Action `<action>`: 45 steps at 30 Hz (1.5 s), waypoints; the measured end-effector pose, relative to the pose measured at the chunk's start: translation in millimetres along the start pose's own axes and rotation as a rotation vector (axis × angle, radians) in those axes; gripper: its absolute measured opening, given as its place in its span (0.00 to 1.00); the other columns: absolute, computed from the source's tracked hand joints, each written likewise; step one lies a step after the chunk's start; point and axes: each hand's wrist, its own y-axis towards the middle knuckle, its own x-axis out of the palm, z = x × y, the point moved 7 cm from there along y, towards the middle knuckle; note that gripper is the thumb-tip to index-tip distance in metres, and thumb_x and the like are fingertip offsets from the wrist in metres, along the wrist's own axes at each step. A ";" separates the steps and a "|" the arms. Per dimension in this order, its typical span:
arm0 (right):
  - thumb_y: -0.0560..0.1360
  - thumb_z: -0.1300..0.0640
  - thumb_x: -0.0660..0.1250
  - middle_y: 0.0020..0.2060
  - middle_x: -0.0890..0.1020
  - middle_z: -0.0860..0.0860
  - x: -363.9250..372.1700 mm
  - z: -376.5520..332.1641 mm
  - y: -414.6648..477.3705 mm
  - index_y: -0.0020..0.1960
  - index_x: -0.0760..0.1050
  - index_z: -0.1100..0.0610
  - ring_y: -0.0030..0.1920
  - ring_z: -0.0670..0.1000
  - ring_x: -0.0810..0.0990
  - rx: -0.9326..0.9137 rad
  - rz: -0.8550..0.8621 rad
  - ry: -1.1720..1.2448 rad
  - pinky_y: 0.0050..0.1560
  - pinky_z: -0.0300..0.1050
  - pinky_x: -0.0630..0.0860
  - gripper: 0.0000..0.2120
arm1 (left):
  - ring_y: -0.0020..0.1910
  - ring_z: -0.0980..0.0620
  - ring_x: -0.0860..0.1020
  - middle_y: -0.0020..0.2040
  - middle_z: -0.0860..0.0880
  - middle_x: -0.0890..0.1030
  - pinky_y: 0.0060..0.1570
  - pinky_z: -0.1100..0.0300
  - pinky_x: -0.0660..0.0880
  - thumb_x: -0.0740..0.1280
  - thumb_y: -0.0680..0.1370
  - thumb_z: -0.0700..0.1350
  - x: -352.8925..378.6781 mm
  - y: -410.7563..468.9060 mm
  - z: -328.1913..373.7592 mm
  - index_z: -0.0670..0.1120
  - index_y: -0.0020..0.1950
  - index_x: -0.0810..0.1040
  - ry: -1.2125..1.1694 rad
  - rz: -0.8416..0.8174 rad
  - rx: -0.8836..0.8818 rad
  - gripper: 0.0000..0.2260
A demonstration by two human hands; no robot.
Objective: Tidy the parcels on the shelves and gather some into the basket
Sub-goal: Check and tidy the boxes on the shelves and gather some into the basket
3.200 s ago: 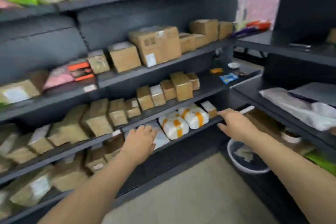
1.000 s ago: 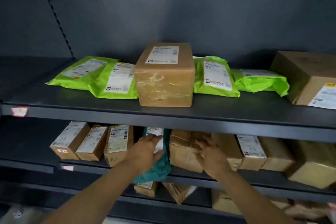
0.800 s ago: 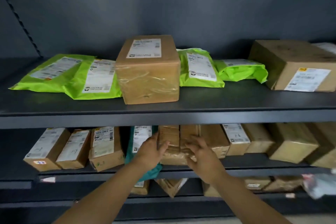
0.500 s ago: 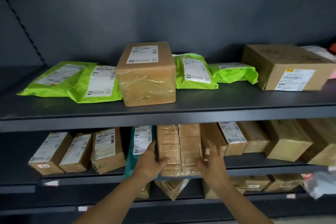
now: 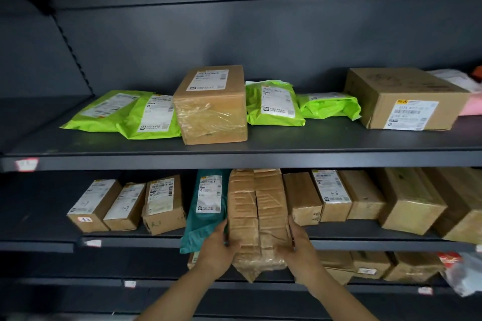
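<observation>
Taped parcel (image 5: 257, 214) on middle shelf (image 5: 365, 244), long axis front-to-back, near end overhanging the edge toward the person; left hand (image 5: 216, 251) and right hand (image 5: 300, 251) flank it equally, fingers gripping its long sides.

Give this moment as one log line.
left hand grips taped parcel | right hand grips it | parcel overhangs middle shelf

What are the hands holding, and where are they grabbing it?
The tape-wrapped brown parcel on the middle shelf, gripped at its near end: the left hand on its left side, the right hand on its right side.
</observation>
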 end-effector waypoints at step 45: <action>0.74 0.55 0.70 0.69 0.66 0.53 -12.3 28.4 62.3 0.77 0.55 0.51 0.68 0.51 0.69 0.051 0.077 -0.475 0.66 0.38 0.64 0.37 | 0.77 0.49 0.45 0.78 0.50 0.44 0.74 0.50 0.45 0.61 0.80 0.48 30.4 40.3 56.1 0.51 0.78 0.46 1.050 -0.104 0.487 0.31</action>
